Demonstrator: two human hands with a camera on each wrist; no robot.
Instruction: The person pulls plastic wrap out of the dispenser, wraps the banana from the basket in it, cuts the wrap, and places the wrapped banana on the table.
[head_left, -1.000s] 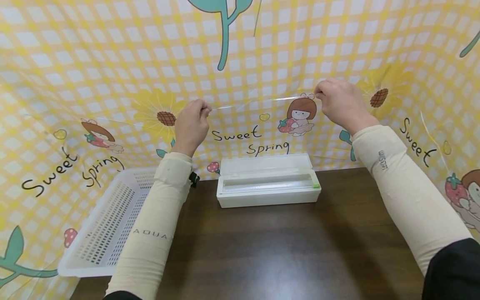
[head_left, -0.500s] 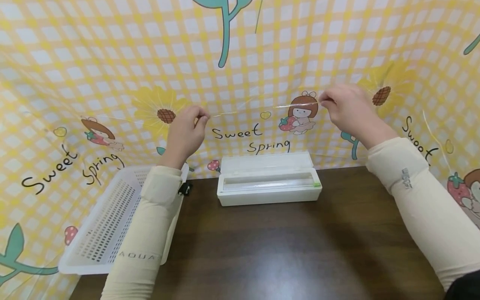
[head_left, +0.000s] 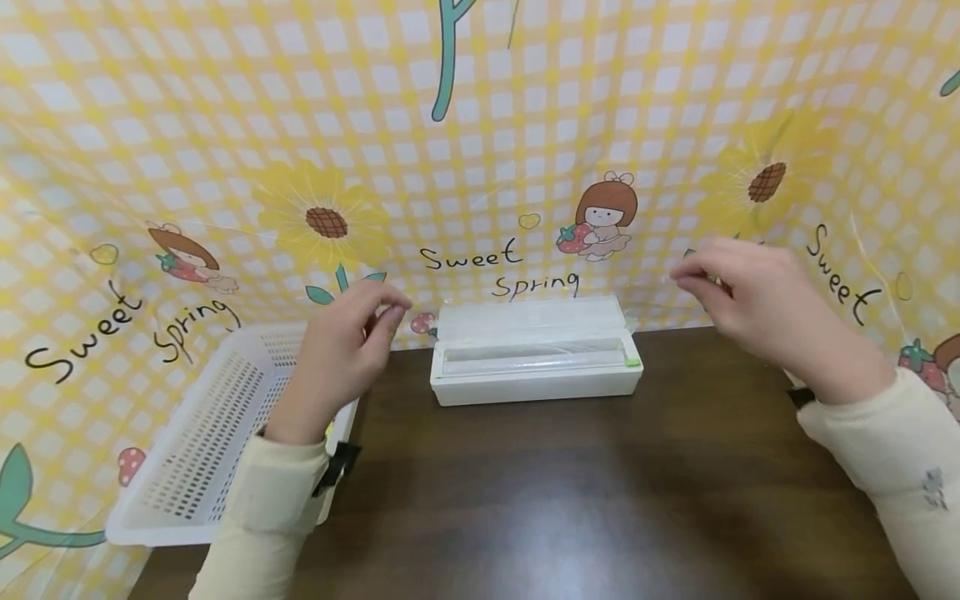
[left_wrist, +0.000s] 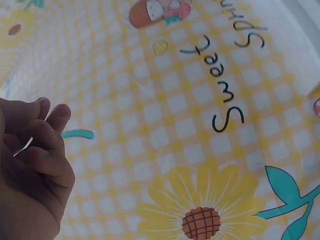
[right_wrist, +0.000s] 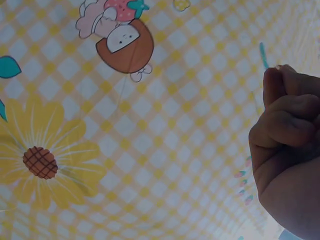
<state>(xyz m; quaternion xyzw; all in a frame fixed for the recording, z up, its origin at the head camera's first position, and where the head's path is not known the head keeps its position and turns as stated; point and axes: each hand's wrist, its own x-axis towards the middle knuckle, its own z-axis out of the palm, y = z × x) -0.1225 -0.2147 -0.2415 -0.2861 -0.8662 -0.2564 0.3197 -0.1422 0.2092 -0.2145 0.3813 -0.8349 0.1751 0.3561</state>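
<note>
A thin, nearly invisible sheet of cling film (head_left: 632, 322) spans the gap between my hands; only faint glints show it. My left hand (head_left: 337, 354) pinches one end between thumb and forefinger. At the other end, the thumb and forefinger of my right hand (head_left: 765, 304) are pinched together on the film. Both hands are raised above the table, also seen as the left hand (left_wrist: 37, 160) and right hand (right_wrist: 290, 135) in the wrist views. Beyond and between them stands a white cling film dispenser (head_left: 536, 390), lid up, with a clear roll (head_left: 532, 361) inside and a green slider (head_left: 633, 362) at its right end.
A white perforated basket (head_left: 161, 533) stands at the left, partly behind my left forearm. Something with a light, straight edge shows beside that forearm. A yellow checked cloth (head_left: 495, 150) hangs behind the dark wooden table (head_left: 510, 483).
Both hands have come down and nearer, the right one also moving outward to the right. The film has sunk with them and its bright line has faded. The dispenser stays put.
</note>
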